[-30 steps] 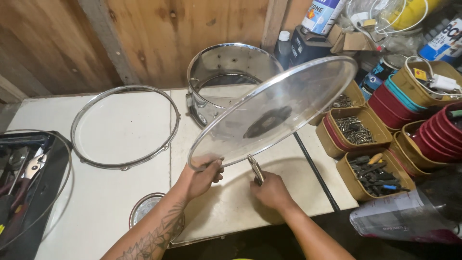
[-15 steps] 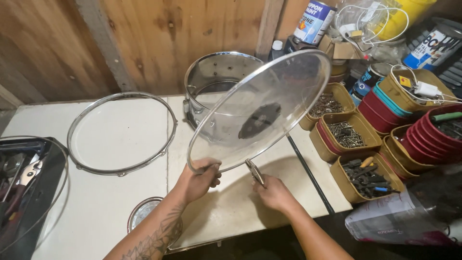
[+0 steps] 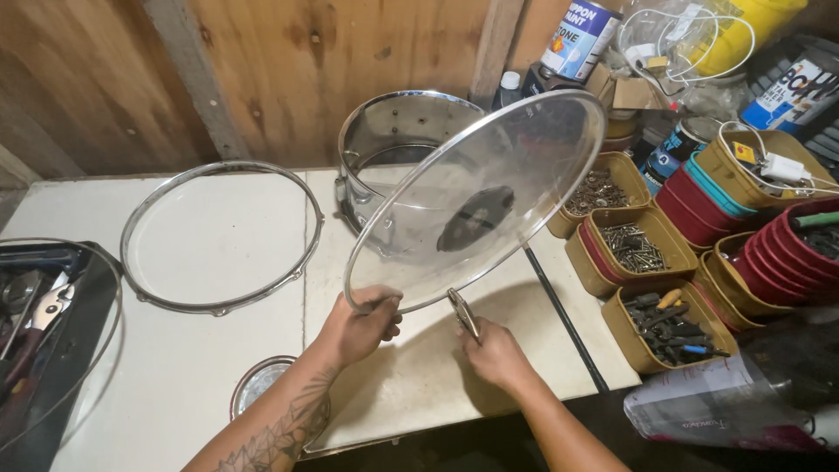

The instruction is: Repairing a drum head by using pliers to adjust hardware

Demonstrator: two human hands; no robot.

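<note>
our arms are bare, no sleeves; our left forearm [image 3: 280, 433] carries a dark geometric tattoo.

Brown plank wall [image 3: 262, 79] behind white worktable [image 3: 175, 367]; dim warm light.

- A left hand [image 3: 360, 325] grips the lower rim of a clear drumhead [image 3: 476, 201], held tilted above a white worktable [image 3: 175, 367].
- The right hand [image 3: 494, 354] holds pliers [image 3: 464, 313] against that rim.
- Behind stands a chrome drum shell [image 3: 398, 144]; a metal hoop [image 3: 223, 236] lies at left.
- Tubs of screws [image 3: 634, 245] sit at right.
</note>
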